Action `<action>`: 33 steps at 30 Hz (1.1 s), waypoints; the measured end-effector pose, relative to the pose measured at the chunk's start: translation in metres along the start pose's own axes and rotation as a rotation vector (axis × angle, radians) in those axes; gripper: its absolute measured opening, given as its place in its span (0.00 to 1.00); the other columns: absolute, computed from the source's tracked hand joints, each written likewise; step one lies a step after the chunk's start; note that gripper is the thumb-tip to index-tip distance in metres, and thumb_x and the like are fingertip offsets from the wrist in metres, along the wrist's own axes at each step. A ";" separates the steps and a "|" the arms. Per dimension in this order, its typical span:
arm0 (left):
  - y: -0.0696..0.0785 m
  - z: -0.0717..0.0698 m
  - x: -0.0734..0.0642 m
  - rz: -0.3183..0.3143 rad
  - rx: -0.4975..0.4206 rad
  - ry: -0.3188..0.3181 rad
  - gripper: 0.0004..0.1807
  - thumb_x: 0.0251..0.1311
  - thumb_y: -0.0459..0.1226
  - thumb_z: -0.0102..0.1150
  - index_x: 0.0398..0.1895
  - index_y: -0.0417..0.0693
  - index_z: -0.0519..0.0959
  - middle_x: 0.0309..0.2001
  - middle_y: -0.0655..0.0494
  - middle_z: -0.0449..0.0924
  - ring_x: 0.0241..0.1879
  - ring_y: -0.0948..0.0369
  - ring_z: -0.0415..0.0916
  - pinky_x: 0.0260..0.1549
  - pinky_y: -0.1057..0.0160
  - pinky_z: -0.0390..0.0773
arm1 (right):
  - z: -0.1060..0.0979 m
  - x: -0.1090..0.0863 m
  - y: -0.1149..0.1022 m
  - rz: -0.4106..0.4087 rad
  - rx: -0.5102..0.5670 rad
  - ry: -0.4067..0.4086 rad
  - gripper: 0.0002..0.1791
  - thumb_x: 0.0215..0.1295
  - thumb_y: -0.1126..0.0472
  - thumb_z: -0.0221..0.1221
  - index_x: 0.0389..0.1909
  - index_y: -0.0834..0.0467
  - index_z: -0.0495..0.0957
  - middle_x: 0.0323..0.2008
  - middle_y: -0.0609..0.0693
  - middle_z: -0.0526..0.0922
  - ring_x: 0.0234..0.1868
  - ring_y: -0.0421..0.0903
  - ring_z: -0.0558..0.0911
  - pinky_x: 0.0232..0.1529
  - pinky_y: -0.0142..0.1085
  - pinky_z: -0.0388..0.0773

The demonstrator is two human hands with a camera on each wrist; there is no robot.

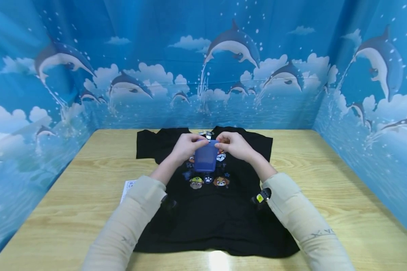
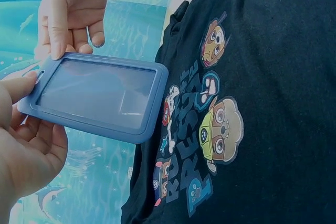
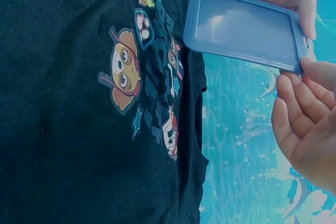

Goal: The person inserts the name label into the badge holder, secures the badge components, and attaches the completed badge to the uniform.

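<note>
Both hands hold a blue badge holder (image 1: 205,157) with a clear window by its top end, above a black T-shirt (image 1: 207,218). My left hand (image 1: 187,146) pinches its upper left corner between thumb and fingers. At the upper right corner, my right hand (image 1: 236,145) pinches it the same way. A metal clip (image 1: 208,135) shows at the holder's top, between the hands. In the left wrist view the badge holder (image 2: 100,95) appears tilted, its window facing me. Cartoon dog prints (image 2: 223,129) cover the shirt's chest.
The T-shirt lies spread on a wooden table (image 1: 88,180). A white printed sheet (image 1: 129,185) sticks out beside the left forearm. Dolphin-patterned curtains (image 1: 176,56) stand behind the table and along both sides.
</note>
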State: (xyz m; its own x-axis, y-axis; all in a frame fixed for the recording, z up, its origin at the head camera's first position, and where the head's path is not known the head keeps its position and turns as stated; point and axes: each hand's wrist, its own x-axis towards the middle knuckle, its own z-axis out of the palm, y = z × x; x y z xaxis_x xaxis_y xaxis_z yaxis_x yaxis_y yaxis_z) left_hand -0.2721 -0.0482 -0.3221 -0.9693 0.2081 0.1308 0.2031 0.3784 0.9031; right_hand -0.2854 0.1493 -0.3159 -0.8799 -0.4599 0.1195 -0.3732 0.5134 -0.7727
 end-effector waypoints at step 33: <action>0.000 -0.003 -0.003 0.060 -0.021 -0.102 0.13 0.62 0.41 0.57 0.44 0.42 0.81 0.44 0.51 0.79 0.42 0.56 0.73 0.35 0.60 0.72 | 0.000 0.004 -0.010 0.181 0.328 0.039 0.22 0.70 0.51 0.50 0.45 0.68 0.78 0.40 0.55 0.79 0.39 0.46 0.78 0.39 0.38 0.76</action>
State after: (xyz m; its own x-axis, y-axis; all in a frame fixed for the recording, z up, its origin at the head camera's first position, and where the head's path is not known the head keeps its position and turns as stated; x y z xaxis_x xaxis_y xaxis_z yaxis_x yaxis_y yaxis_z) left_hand -0.2695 -0.0514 -0.3217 -0.9363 0.3204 0.1435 0.2561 0.3437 0.9035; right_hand -0.2848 0.1425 -0.3080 -0.9359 -0.3517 -0.0189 -0.1019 0.3217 -0.9414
